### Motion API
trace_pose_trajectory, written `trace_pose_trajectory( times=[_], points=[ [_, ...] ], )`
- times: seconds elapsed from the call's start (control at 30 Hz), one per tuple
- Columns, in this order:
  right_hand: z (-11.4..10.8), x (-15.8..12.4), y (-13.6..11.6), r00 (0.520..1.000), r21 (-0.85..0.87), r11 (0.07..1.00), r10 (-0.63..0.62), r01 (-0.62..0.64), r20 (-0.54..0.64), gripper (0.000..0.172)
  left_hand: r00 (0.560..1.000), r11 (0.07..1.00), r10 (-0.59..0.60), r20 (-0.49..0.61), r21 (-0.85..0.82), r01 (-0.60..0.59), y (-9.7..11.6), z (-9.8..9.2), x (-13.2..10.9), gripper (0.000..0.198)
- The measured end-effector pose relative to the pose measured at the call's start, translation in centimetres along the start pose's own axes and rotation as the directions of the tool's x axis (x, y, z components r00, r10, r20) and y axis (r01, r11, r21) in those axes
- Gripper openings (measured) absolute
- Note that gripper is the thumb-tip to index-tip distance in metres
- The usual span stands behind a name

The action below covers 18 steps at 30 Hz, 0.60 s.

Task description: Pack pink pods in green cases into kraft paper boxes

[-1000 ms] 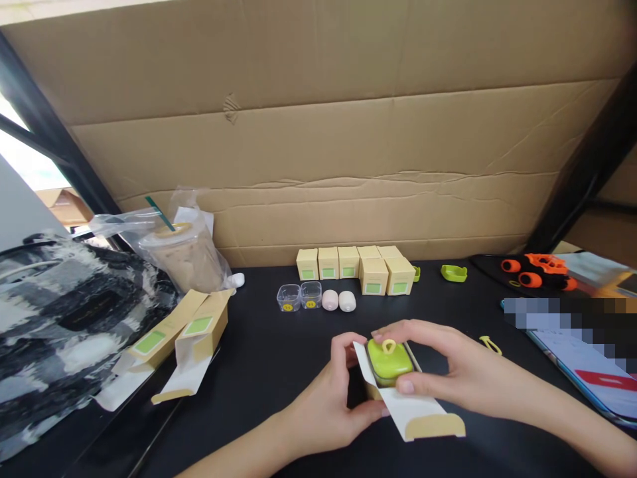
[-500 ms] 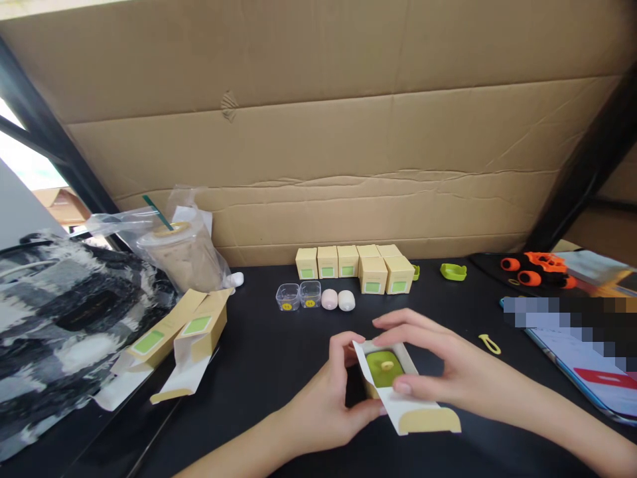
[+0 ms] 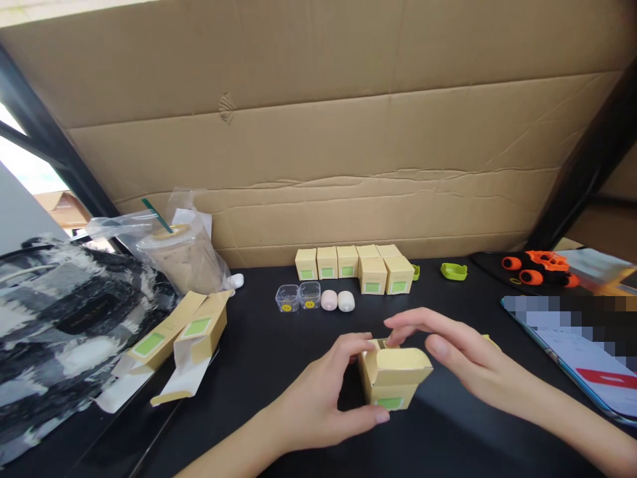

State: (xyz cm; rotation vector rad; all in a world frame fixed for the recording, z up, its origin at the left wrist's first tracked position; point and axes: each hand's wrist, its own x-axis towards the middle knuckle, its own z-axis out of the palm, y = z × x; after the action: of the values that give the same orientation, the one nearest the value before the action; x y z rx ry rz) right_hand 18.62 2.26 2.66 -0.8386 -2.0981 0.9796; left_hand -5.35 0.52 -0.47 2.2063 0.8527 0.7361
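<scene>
My left hand (image 3: 336, 392) grips a small cream cardboard box (image 3: 395, 377) by its left side, thumb at the front near the green label and fingers at the far left corner. The box's lid is raised and tilted at the front, with its tuck flap sticking up. My right hand (image 3: 460, 342) hovers over the box's right rear, fingers apart, the fingertips by the back opening; whether they touch a flap I cannot tell. What lies inside the box is hidden by the lid. Behind my right hand a pale yellow loop (image 3: 490, 340) shows only in part.
Several closed cream boxes (image 3: 373, 273) stand at the back, with clear cups (image 3: 287, 299), a pink case (image 3: 329, 300) and a white case (image 3: 346, 301) before them. Left: opened cartons (image 3: 202, 325) and a bagged drink (image 3: 182, 255). Right: a green holder (image 3: 453, 271), an orange toy car (image 3: 542, 267) and a phone (image 3: 572, 358).
The box's white-lined lid has swung up from lying open toward me and now covers the green item inside. My right hand has shifted slightly right, its thumb off the lid.
</scene>
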Motion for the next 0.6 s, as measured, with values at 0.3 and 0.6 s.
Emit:
trace_pose_trajectory(
  times=[0.3, 0.6],
  points=[
    [0.4, 0.1, 0.6, 0.996, -0.051, 0.998, -0.034, 0.03, -0.086, 0.036, 0.999, 0.998, -0.048, -0.019, 0.04, 0.048, 0.3, -0.3, 0.1, 0.045],
    [1.8, -0.2, 1.6, 0.967, -0.008, 0.995, -0.102, 0.103, -0.234, 0.036, 0.992, 0.994, -0.083, -0.092, -0.082, 0.075, 1.0, -0.2, 0.4, 0.027]
  ],
)
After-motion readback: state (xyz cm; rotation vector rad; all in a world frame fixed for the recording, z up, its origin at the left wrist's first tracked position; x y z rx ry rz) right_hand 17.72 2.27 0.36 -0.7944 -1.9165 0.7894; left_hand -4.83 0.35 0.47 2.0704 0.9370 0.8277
